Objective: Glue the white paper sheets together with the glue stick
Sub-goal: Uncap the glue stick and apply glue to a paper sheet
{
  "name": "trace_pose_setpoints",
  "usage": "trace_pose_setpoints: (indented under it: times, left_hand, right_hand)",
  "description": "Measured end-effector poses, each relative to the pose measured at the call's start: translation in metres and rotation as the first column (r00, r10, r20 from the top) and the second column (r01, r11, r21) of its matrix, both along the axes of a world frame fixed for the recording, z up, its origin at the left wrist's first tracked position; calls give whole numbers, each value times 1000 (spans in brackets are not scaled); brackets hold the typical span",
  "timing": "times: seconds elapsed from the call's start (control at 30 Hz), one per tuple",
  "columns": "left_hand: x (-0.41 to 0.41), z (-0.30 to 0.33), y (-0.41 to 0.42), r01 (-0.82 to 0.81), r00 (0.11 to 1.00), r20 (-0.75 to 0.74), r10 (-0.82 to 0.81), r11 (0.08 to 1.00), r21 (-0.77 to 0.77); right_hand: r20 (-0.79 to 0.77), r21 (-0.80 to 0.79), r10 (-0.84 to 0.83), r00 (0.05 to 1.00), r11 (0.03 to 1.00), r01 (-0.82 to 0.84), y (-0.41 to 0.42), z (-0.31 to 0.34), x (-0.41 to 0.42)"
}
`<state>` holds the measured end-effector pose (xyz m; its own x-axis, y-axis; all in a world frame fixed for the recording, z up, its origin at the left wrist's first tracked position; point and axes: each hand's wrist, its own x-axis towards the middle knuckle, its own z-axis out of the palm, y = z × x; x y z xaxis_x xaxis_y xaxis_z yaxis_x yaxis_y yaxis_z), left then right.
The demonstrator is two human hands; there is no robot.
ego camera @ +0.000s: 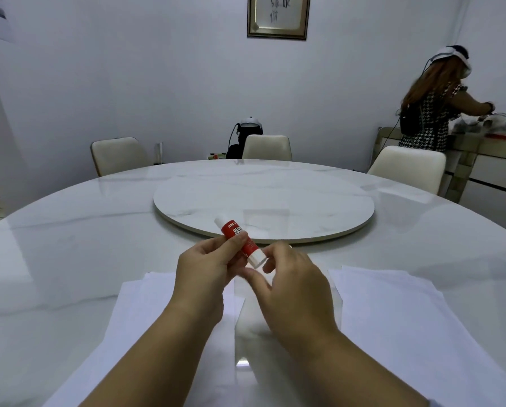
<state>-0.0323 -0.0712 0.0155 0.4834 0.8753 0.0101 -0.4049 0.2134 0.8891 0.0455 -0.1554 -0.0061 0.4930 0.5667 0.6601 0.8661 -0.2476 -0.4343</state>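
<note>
A red and white glue stick is held tilted above the table, its white tip pointing up and left. My left hand grips its red body between thumb and fingers. My right hand has its fingertips around the white lower end of the glue stick. White paper sheets lie flat on the table on both sides: one stack on the left, another on the right, with a strip of bare table between them under my hands.
A round marble table carries a raised turntable in its middle. Three cream chairs stand at the far side. At the right, a person in a patterned dress stands at a sideboard, turned away.
</note>
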Motion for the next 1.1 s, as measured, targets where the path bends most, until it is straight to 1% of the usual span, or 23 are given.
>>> trace_pose_setpoints:
  times: [0.07,0.1,0.13,0.17,0.2,0.23,0.27,0.3,0.37,0.4,0.43,0.53,0.57,0.67,0.7,0.77,0.8,0.83,0.87,0.9,0.93,1.03,1.1]
  left_hand:
    - [-2,2,1,16,1000,21,-16,1000,-8]
    - [-3,4,1,44,999,32,-44,999,9]
    - [-4,6,0,76,996,37,-78,996,42]
    - [-5,7,-1,102,994,35,-105,991,84]
    - [-6,8,-2,112,993,28,-116,986,123]
    - [-6,9,-3,103,994,18,-107,983,151]
    - [-6,10,-4,82,996,9,-85,981,174]
    - [-5,9,-5,55,998,-4,-55,979,198]
    - [-5,8,-7,14,999,-38,-5,972,233]
    - [-5,8,-7,12,999,-37,-4,974,228]
    - [-6,9,-7,29,1000,-13,-27,977,209]
    - [-10,14,-9,123,988,66,-137,975,183]
    - [-11,15,-10,126,988,67,-141,973,192]
    - [-10,14,-11,51,998,28,-58,977,207]
    - [-9,13,-11,40,998,29,-47,979,200]
    - [-9,13,-10,50,998,37,-58,979,196]
    - [-9,13,-10,58,997,32,-66,977,206]
    - [-9,13,-10,68,997,29,-76,973,219]
    - [-9,13,-11,76,996,26,-85,970,230]
    - [-8,13,-12,78,996,22,-85,968,237]
    - [-8,13,-13,71,997,15,-77,967,243]
    - [-8,13,-13,46,999,-4,-47,966,254]
    - [-10,14,-12,50,998,11,-55,967,248]
  right_hand:
    - [34,-2,25,999,1000,-25,3,-5,1]
    - [-91,21,86,992,996,-84,2,-4,1]
    - [-343,85,182,921,983,-162,2,0,-1]
    - [-651,218,324,687,946,-241,-1,5,-3]
    - [-851,365,440,286,888,-279,-2,12,-6]
    - [-877,474,479,-38,848,-236,-4,17,-8]
    - [-871,491,478,-113,842,-222,-4,16,-7]
    - [-886,441,463,23,858,-263,-3,13,-4]
    - [-702,179,359,616,925,-335,-4,5,3]
    - [-533,118,343,774,936,-333,-5,4,5]
    - [-453,106,367,812,927,-360,-6,2,9]
    - [-579,236,547,605,822,-518,-11,8,11]
    - [-568,228,554,608,816,-531,-13,11,11]
    - [-245,59,304,921,953,-299,-14,10,14]
    - [-131,31,227,965,974,-225,-14,10,13]
    - [-190,45,225,956,974,-221,-13,9,6]
    - [-384,123,286,878,958,-259,-12,9,1]
    - [-639,253,383,667,924,-288,-10,11,-2]
    - [-812,355,450,372,886,-299,-10,15,-5]
    - [-867,410,468,173,865,-289,-12,18,-6]
    - [-869,398,464,172,862,-315,-11,15,-5]
    - [-578,231,420,700,906,-354,-10,5,2]
    - [-558,249,430,709,903,-351,-10,4,2]
